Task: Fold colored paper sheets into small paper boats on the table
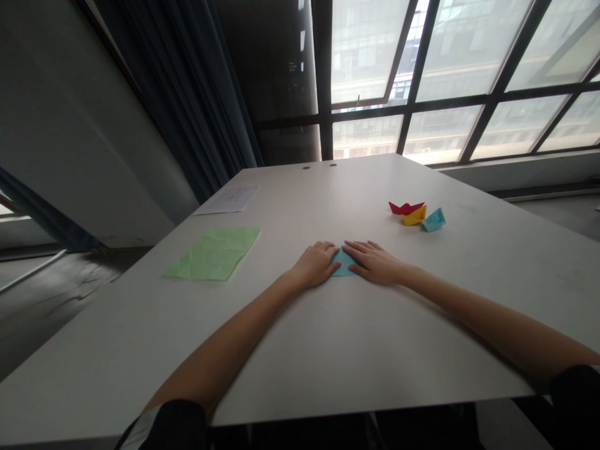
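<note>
A piece of folded blue paper (342, 265) lies flat on the white table, between my two hands. My left hand (315, 263) rests over its left side, palm down with the fingers stretched out. Over the right side lies my right hand (374, 261), also flat, its fingers reaching toward the paper's top. Both thumbs touch the paper near its middle. The hands cover the outer parts of the sheet, so its full outline is hidden.
Right of my hands stand a red paper boat (405, 208), a yellow paper boat (414, 216) and a blue paper boat (434, 220), close together. A creased green sheet (213, 253) lies on the left, with a printed white sheet (228, 200) behind it on the table (300, 350).
</note>
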### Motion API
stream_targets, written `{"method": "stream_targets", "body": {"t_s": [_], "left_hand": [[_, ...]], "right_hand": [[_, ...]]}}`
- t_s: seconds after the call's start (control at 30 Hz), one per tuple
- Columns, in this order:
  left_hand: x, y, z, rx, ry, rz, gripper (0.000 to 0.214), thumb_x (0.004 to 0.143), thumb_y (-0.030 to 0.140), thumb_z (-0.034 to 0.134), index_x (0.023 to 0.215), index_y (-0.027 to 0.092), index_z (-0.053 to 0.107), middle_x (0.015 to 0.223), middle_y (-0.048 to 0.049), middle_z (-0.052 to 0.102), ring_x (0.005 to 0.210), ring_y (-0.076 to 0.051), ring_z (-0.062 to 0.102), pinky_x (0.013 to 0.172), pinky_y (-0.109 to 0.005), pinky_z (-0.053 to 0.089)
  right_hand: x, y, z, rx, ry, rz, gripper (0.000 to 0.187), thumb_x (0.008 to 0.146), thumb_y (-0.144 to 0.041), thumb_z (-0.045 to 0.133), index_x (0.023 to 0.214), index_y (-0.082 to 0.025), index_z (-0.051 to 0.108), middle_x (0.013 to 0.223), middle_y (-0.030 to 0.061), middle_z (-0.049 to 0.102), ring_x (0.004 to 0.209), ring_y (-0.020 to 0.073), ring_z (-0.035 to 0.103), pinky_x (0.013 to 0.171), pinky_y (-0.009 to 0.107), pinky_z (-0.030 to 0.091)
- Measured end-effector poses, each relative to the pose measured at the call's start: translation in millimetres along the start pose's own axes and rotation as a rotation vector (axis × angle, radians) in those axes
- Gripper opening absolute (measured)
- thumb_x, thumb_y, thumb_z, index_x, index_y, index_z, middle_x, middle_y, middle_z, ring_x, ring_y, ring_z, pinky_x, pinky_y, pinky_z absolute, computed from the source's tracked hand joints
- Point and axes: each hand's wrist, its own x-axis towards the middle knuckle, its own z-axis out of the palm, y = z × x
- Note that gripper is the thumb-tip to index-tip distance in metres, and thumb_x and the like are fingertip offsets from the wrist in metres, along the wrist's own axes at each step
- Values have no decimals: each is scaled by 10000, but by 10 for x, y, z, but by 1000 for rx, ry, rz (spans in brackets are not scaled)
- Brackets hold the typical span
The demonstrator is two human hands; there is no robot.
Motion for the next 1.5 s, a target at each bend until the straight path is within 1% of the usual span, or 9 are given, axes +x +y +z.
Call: {"method": "stream_targets", "body": {"t_s": [0.17,0.47,0.6,0.73,0.87,1.13,1.23,1.37,1.5], "left_hand": [[-27,35,126,-11,-190,-87,613,887,483,229,1401,151,194,1477,-109,176,1350,-271,149,1059,-468,174],[-96,-88,13,-32,-387,-289,918,755,729,180,1424,121,20,1483,-123,-38,1364,-299,0,1047,-564,84],[-132,-125,-11,-31,-405,-303,951,737,747,192,1422,116,0,1476,-134,-70,1362,-305,-26,1035,-590,70],[-137,-137,-1,-35,-396,-293,940,744,740,203,1422,116,18,1476,-146,-58,1360,-315,-22,1021,-614,73],[-145,-137,-14,-45,-390,-285,922,751,728,223,1423,126,32,1477,-146,-42,1359,-317,-23,1014,-624,77],[-172,-216,-97,-74,-434,-221,1053,650,758,411,1423,148,37,1475,-167,-44,1357,-329,-20,1029,-583,94],[-153,-322,-200,-116,-413,-138,1072,574,726,546,1412,182,158,1480,-165,85,1352,-326,108,1052,-498,154],[-117,-422,-362,-221,-307,-45,834,579,566,671,1290,204,430,1332,-129,443,1190,-267,437,968,-316,331],[-122,-418,-442,-268,-286,-28,803,509,496,738,1230,241,495,1276,-81,492,1141,-242,476,908,-262,368]], "right_hand": [[-28,30,97,27,-76,24,627,879,-548,240,1416,-226,203,1455,123,239,1323,304,234,1028,552,217],[-89,142,-13,57,-228,142,773,811,-660,258,1428,-212,135,1478,111,135,1348,300,131,1065,557,95],[-146,189,-87,16,-198,87,817,778,-679,324,1426,-211,155,1473,119,180,1343,324,153,1055,576,80],[-135,175,-197,3,-85,-74,799,715,-671,467,1368,-230,337,1387,121,388,1257,332,335,1022,523,235],[-102,120,-276,28,-58,-137,575,777,-576,466,1232,-228,517,1159,109,581,1043,266,525,899,430,387],[-107,82,-312,31,-69,-199,564,748,-598,497,1157,-219,577,1081,107,613,954,252,564,843,396,413],[-104,91,-307,29,-71,-200,557,754,-597,489,1153,-219,579,1084,105,610,961,250,563,839,388,417],[-104,102,-291,41,-49,-214,537,754,-588,497,1133,-219,592,1076,104,611,959,246,565,836,381,421],[-105,102,-278,40,-36,-206,518,767,-576,486,1121,-214,596,1065,107,611,948,242,565,828,378,431]]}}
